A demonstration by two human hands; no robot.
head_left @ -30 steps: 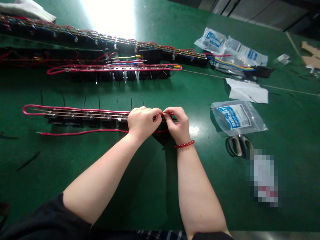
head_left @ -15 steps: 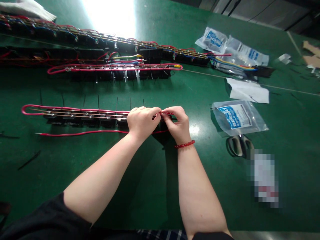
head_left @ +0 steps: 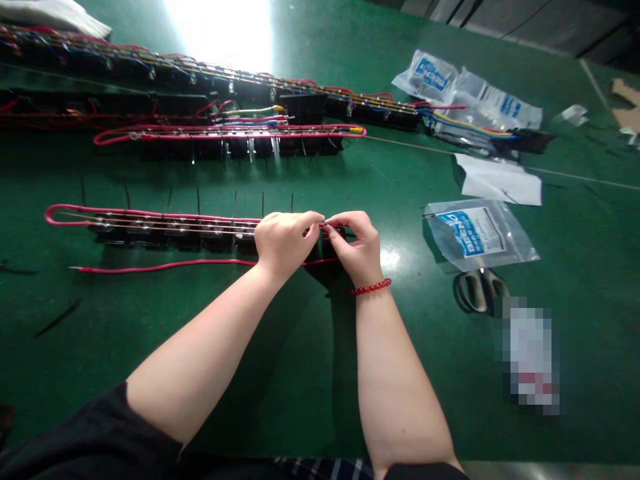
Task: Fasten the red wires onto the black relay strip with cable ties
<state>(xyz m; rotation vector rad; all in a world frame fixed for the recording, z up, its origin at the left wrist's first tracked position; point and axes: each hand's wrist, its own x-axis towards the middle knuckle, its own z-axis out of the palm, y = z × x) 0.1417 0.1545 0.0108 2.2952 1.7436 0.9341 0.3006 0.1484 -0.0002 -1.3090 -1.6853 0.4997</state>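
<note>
A black strip of modules (head_left: 175,233) lies across the green table, with brass-coloured rods and a looped red wire (head_left: 67,212) along its top. Thin black cable ties (head_left: 199,200) stick up from its far edge in a row. Over the strip's right part, my left hand (head_left: 287,240) is closed, thumb and forefinger pinched. My right hand (head_left: 356,237), with a red bead bracelet, pinches close beside it, the fingertips of both nearly meeting. A small dark piece, apparently a cable tie, shows between them; the fingers mostly hide it. A loose red wire (head_left: 165,267) runs along the near side.
Behind lie a similar strip with red wire (head_left: 240,133) and longer wired strips (head_left: 200,73). To the right are a labelled plastic bag (head_left: 483,233), scissors (head_left: 480,290), white paper (head_left: 500,180), more bags (head_left: 495,103) and a blurred-out item (head_left: 531,353). A cut black tie (head_left: 57,318) lies at left.
Both hands stay pinched at the same spot on the strip, with only slight finger movement. The whole view has shifted a little.
</note>
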